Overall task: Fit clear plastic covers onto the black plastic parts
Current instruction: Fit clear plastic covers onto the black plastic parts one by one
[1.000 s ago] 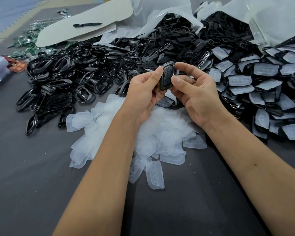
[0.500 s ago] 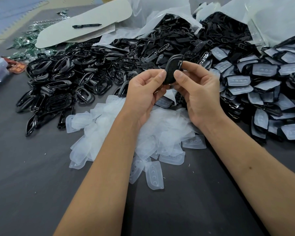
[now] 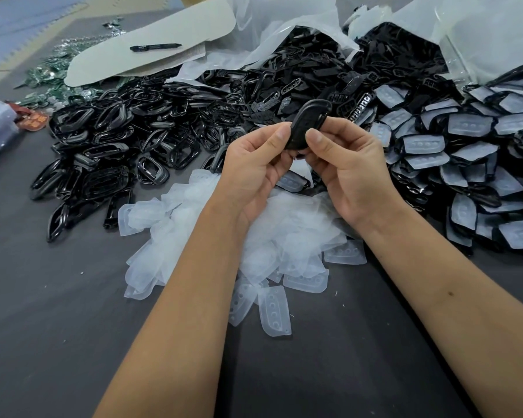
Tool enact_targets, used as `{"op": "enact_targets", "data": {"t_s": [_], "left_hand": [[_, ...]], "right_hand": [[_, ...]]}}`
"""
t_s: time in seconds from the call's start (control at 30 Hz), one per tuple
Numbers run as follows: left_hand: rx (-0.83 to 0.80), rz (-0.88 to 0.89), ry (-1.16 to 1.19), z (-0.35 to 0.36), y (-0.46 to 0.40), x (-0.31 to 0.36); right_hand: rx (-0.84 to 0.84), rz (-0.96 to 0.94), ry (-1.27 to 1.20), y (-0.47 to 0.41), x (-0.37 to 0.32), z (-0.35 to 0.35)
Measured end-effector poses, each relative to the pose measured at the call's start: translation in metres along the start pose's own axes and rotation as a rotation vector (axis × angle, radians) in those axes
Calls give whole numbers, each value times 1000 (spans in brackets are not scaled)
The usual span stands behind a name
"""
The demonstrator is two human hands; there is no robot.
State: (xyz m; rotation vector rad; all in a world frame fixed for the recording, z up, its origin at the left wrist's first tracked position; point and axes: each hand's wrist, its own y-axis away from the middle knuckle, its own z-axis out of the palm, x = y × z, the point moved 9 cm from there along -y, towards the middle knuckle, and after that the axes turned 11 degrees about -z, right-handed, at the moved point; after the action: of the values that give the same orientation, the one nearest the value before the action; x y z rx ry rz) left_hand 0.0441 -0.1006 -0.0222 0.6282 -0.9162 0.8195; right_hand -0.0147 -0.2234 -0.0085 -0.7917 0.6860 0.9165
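Both hands raised above the heaps, gripping one black part (image 3: 308,122) between them. Left hand (image 3: 254,164): thumb pressed to the part's left edge, other fingers curled beneath. Right hand (image 3: 347,164): thumb on the lower right edge, fingers wrapped behind. Part tilted, rounded upper end leaning away to the right, lower end hidden between the thumbs. No telling whether a clear cover already sits on its far face.

Likely trouble: a cover seated askew under uneven thumb pressure, one edge snapped in, the other riding proud. Likely cause: a hold only at the lower end, upper end unsupported. Also possible: a slip from glossy plastic pinched near its end, dropping the part into the pile of clear covers (image 3: 272,245) directly below, where loose covers could scatter.

Further out: unfitted black frames (image 3: 109,140) heaped to the left, finished parts with covers (image 3: 465,137) stacked on the right, close enough that a careless toss could land a half-fitted piece among the done ones. Beyond, open plastic bags (image 3: 284,22) spilling more black pieces, a marker pen (image 3: 155,47) on a pale card (image 3: 151,31), all on the dark grey table (image 3: 43,297).
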Motion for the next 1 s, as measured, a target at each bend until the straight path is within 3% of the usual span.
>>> {"op": "enact_targets", "data": {"t_s": [0.47, 0.63, 0.83, 1.0], "left_hand": [[-44, -29, 70, 5, 4, 1], [4, -34, 2, 3, 2, 3], [162, 96, -386, 13, 3, 18], [233, 232, -602, 59, -9, 24]], "right_hand": [[-30, 19, 13, 2, -1, 1], [-56, -21, 124, -1, -15, 1], [-37, -180, 481, -6, -48, -11], [34, -540, 1230, -9, -116, -30]]}}
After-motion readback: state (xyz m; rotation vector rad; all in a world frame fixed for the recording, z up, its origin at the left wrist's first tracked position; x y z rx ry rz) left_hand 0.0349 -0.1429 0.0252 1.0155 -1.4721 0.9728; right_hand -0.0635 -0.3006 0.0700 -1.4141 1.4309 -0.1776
